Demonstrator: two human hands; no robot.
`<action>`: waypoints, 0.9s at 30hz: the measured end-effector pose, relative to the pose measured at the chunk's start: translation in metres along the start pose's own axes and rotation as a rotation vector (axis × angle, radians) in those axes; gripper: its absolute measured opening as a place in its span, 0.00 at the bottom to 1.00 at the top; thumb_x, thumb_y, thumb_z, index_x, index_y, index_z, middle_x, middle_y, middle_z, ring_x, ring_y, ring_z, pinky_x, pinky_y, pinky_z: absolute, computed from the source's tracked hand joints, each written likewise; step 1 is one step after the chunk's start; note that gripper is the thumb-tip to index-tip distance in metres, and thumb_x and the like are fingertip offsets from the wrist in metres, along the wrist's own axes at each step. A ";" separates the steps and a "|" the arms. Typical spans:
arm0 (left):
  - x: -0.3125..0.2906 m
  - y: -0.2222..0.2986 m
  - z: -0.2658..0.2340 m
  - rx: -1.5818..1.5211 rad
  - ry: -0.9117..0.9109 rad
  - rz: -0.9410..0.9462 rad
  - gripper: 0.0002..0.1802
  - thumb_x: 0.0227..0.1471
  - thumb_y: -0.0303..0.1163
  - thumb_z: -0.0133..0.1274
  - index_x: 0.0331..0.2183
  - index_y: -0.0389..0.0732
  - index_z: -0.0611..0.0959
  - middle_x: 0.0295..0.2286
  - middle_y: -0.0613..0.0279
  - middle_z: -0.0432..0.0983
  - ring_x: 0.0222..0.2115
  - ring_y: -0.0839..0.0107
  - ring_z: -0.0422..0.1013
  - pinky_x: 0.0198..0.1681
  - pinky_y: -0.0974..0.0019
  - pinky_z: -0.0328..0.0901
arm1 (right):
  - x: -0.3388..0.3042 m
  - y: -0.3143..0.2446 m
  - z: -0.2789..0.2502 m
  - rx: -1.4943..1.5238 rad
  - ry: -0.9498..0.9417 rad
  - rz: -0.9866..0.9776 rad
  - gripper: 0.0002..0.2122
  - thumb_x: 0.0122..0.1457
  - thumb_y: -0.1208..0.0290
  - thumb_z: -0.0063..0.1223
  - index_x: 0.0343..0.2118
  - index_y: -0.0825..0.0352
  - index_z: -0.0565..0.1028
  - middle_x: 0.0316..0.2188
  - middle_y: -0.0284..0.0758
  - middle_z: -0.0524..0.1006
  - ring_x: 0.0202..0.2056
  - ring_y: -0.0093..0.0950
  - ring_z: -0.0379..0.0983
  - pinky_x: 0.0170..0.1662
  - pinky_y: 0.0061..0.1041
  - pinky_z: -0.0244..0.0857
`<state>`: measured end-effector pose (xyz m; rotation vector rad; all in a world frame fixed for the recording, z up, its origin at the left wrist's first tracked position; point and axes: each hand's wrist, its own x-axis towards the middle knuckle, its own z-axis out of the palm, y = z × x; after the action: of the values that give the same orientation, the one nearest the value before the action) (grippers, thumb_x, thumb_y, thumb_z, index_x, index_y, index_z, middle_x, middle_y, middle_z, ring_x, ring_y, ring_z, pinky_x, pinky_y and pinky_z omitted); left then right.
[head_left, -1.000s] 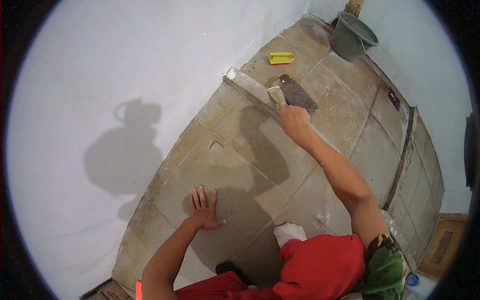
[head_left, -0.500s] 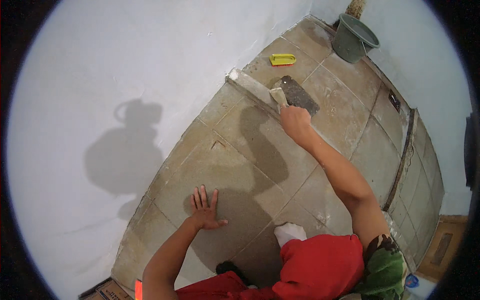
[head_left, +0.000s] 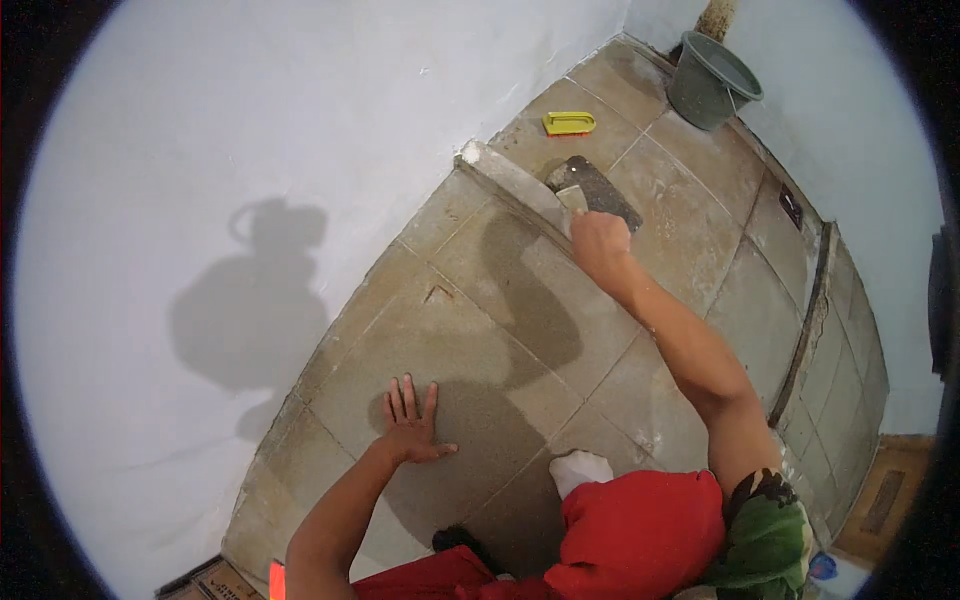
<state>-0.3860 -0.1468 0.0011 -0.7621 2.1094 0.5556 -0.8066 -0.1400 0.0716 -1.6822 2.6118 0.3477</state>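
My right hand [head_left: 602,240] is closed around a putty knife, its handle hidden in my fist. The knife's pale, smeared blade [head_left: 572,198] points away from me, over the left edge of a dark rectangular plate [head_left: 608,196] with rounded corners. A small greyish patch of paste or dirt shows beside the plate's far left end. Whether the blade touches the plate, I cannot tell. Close to my body, my left hand [head_left: 410,428] lies palm down on the tiled floor [head_left: 460,335], fingers spread, holding nothing.
A low raised ledge [head_left: 515,185] runs from the white wall [head_left: 200,150] toward my right hand. Beyond it lie a yellow brush [head_left: 570,123] with red bristles and a grey bucket [head_left: 712,85] in the corner. A second ridge [head_left: 808,310] crosses the floor at right.
My right hand and the putty knife have shifted slightly right, bringing the blade back a little toward me. My left hand keeps its place on the floor.
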 end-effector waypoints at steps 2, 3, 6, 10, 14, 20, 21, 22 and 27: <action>0.000 0.003 -0.004 0.017 -0.015 -0.011 0.71 0.45 0.71 0.55 0.67 0.47 0.29 0.63 0.32 0.10 0.63 0.35 0.07 0.63 0.34 0.16 | -0.006 0.001 -0.004 0.044 0.001 0.030 0.11 0.60 0.72 0.50 0.42 0.66 0.80 0.30 0.42 0.83 0.34 0.36 0.83 0.31 0.33 0.75; 0.000 0.003 -0.003 0.013 -0.016 -0.016 0.71 0.45 0.71 0.55 0.67 0.47 0.29 0.63 0.32 0.10 0.63 0.35 0.07 0.63 0.34 0.16 | -0.014 -0.002 -0.005 0.081 0.048 0.029 0.13 0.60 0.72 0.49 0.46 0.66 0.78 0.29 0.42 0.82 0.33 0.37 0.82 0.30 0.34 0.75; 0.002 0.001 -0.001 -0.008 -0.016 -0.007 0.70 0.45 0.70 0.55 0.67 0.47 0.29 0.63 0.32 0.10 0.63 0.34 0.07 0.63 0.34 0.16 | -0.034 -0.012 0.008 0.132 0.101 -0.011 0.16 0.60 0.73 0.47 0.51 0.65 0.75 0.26 0.42 0.81 0.30 0.37 0.81 0.28 0.36 0.74; 0.002 0.001 -0.002 -0.023 -0.020 -0.008 0.70 0.46 0.70 0.55 0.67 0.47 0.29 0.63 0.31 0.09 0.62 0.34 0.06 0.63 0.34 0.15 | -0.028 -0.011 0.012 0.168 0.135 -0.150 0.16 0.61 0.74 0.44 0.52 0.63 0.75 0.25 0.41 0.80 0.27 0.39 0.80 0.27 0.39 0.73; 0.002 0.001 -0.002 -0.011 -0.025 -0.004 0.70 0.46 0.70 0.54 0.67 0.46 0.28 0.62 0.31 0.07 0.61 0.34 0.04 0.63 0.34 0.15 | 0.017 -0.014 0.014 0.123 0.153 -0.213 0.15 0.61 0.74 0.44 0.50 0.62 0.76 0.25 0.40 0.80 0.29 0.39 0.80 0.29 0.40 0.74; 0.000 -0.002 0.000 0.000 -0.025 0.014 0.70 0.46 0.72 0.53 0.67 0.46 0.28 0.62 0.31 0.07 0.62 0.34 0.05 0.63 0.33 0.16 | 0.054 -0.041 0.003 -0.019 0.030 -0.230 0.17 0.64 0.70 0.45 0.55 0.65 0.72 0.25 0.41 0.80 0.28 0.40 0.80 0.28 0.40 0.73; 0.001 -0.003 0.001 -0.008 -0.024 0.011 0.70 0.46 0.72 0.53 0.67 0.46 0.28 0.62 0.31 0.07 0.62 0.34 0.05 0.63 0.33 0.16 | 0.053 -0.049 0.002 -0.068 0.035 -0.260 0.16 0.65 0.71 0.44 0.54 0.66 0.73 0.25 0.40 0.81 0.28 0.39 0.80 0.28 0.39 0.73; 0.001 -0.004 0.001 -0.014 -0.019 0.021 0.70 0.46 0.72 0.53 0.67 0.47 0.28 0.62 0.31 0.08 0.62 0.33 0.05 0.63 0.33 0.17 | 0.052 -0.056 0.002 -0.116 0.040 -0.289 0.15 0.65 0.71 0.43 0.53 0.67 0.74 0.25 0.39 0.81 0.28 0.38 0.81 0.27 0.37 0.73; 0.000 -0.004 0.000 -0.028 -0.015 0.016 0.68 0.47 0.71 0.53 0.67 0.49 0.29 0.63 0.31 0.09 0.62 0.33 0.07 0.63 0.33 0.17 | 0.043 -0.085 0.001 -0.111 0.032 -0.244 0.14 0.64 0.73 0.45 0.51 0.67 0.75 0.25 0.38 0.81 0.28 0.36 0.81 0.26 0.36 0.72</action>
<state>-0.3835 -0.1498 0.0010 -0.7559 2.0997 0.5988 -0.7485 -0.2124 0.0495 -2.0301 2.4100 0.4685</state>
